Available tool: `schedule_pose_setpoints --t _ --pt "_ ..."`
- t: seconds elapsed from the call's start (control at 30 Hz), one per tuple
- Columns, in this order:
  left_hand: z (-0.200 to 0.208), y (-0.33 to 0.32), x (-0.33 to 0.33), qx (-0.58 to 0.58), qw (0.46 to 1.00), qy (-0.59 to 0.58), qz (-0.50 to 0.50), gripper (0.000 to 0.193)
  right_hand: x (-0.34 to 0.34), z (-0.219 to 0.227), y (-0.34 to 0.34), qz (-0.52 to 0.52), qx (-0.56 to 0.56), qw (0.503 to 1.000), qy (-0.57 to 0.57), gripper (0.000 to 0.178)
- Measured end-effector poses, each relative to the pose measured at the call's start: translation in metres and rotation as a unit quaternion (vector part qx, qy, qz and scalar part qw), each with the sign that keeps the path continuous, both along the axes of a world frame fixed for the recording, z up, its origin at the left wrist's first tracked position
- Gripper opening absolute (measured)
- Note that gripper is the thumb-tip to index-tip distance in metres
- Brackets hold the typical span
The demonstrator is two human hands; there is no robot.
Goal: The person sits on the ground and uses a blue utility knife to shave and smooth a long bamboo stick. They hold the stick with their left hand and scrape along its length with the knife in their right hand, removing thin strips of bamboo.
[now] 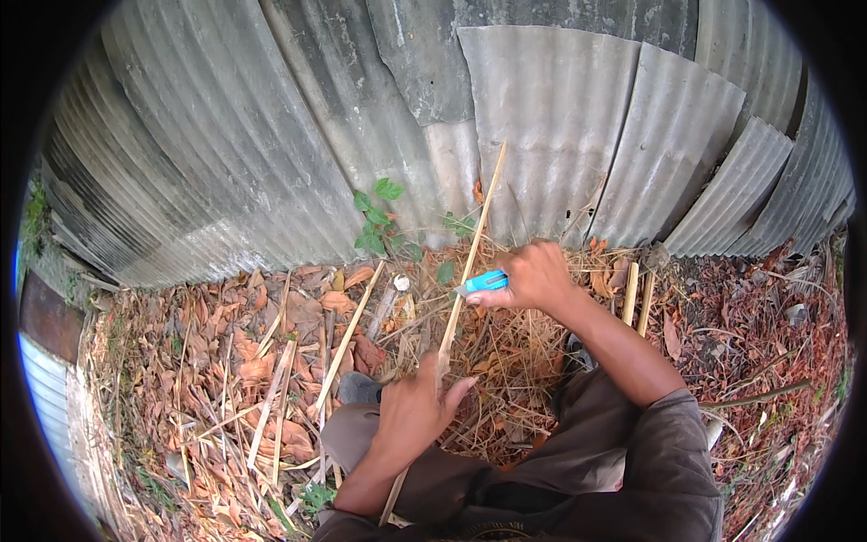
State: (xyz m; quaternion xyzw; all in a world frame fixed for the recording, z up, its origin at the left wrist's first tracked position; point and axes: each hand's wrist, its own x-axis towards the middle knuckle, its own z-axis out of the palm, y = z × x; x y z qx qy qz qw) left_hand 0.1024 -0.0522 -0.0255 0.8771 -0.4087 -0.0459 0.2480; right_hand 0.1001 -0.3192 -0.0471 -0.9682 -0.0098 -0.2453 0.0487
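Note:
My left hand (415, 406) is closed around the lower part of a long, pale split-bamboo strip (479, 226). The strip slants up and away toward the metal sheets, and its lower end comes out below my wrist. A blue utility knife (488, 282) is gripped in my right hand (535, 278), higher up along the strip. Its short blade points left and lies at the strip's edge; whether it cuts in, I cannot tell.
Upright corrugated metal sheets (560, 117) form a wall ahead. Dry leaves (257, 366) and shavings cover the ground. More strips (350, 334) lie on the left, and two bamboo pieces (630, 294) stand beside my right forearm. A green plant (372, 221) grows against the wall.

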Motion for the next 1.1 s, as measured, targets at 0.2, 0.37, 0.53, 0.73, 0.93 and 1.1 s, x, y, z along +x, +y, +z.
schedule_pose_setpoints --t 0.2,0.37,0.53,0.73,0.93,1.1 --pt "-0.005 -0.01 0.004 -0.022 0.999 -0.026 -0.04 0.05 -0.003 0.0 -0.007 -0.025 -0.003 1.0 -0.02 0.081" --pt "0.001 -0.011 -0.001 -0.003 0.999 -0.031 -0.041 0.049 0.0 -0.003 -0.024 -0.112 0.048 0.992 0.013 0.082" --pt "-0.013 0.001 -0.024 0.035 0.996 0.018 -0.077 0.046 -0.024 -0.006 -0.072 -0.265 0.136 0.949 0.107 0.086" --pt "-0.018 0.009 -0.013 0.037 0.997 0.048 -0.05 0.042 -0.02 -0.008 -0.038 -0.155 0.093 0.967 0.177 0.089" --pt "-0.005 0.015 -0.028 -0.053 0.974 0.194 -0.105 0.034 -0.061 -0.047 -0.198 -0.492 0.229 0.834 0.103 0.094" --pt "-0.027 0.009 0.001 -0.133 0.962 0.233 -0.055 0.034 -0.059 -0.031 -0.174 -0.438 0.216 0.867 0.104 0.09"
